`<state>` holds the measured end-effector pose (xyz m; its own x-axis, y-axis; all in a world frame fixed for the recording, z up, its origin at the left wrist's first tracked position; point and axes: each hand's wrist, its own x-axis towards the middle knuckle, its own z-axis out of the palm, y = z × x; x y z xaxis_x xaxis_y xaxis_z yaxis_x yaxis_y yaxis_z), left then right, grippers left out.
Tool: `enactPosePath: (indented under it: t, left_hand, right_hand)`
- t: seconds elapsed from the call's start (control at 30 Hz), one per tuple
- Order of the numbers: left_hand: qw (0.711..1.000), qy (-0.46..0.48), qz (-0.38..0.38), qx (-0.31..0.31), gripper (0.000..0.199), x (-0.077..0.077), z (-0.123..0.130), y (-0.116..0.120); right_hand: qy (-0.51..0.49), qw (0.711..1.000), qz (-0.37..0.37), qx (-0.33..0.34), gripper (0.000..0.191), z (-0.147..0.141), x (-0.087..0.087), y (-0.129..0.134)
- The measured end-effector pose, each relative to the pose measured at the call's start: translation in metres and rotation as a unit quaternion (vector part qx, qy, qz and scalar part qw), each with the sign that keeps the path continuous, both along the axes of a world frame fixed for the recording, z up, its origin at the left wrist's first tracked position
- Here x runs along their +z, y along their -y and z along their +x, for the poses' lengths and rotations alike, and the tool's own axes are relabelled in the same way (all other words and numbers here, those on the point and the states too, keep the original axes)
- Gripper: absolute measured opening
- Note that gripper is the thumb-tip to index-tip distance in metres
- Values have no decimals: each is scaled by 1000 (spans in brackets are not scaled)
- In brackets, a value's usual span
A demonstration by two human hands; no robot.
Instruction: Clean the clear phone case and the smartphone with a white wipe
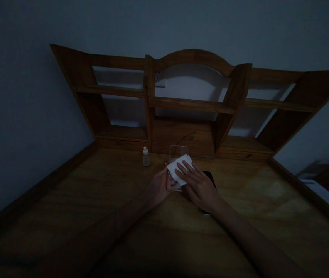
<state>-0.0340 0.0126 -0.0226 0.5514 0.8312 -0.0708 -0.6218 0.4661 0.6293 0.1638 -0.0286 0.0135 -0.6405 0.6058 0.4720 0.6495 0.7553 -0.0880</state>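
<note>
Wiping a clear sheet with a white cloth, mid-way by the look of it.

Small dropper bottle [146,156] standing capped, apart at left on the wooden desk [66,200]; left hand [157,189] closed on the edge of the clear sheet [177,154], held upright; right hand [199,184] pressing the white cloth [179,168] flat against its lower face, fingers spread, not clenched. Upper part seemingly not yet reached; dark phone [210,178] lying beneath the right hand.

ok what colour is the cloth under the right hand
White; the folded cloth under the right hand stands out clearly in the dim head view.
</note>
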Motion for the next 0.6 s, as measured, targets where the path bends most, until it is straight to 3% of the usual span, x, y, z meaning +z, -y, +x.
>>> enactPosePath:
  t: [0.2,0.6]
  left_hand:
    - [1000,15,-3,-11,40,14,1,7]
    - [999,22,-28,0,43,6,2,5]
  right_hand:
    - [-62,996,19,-66,63,6,-6,-7]
    - [-111,990,10,-91,63,5,-8,-5]
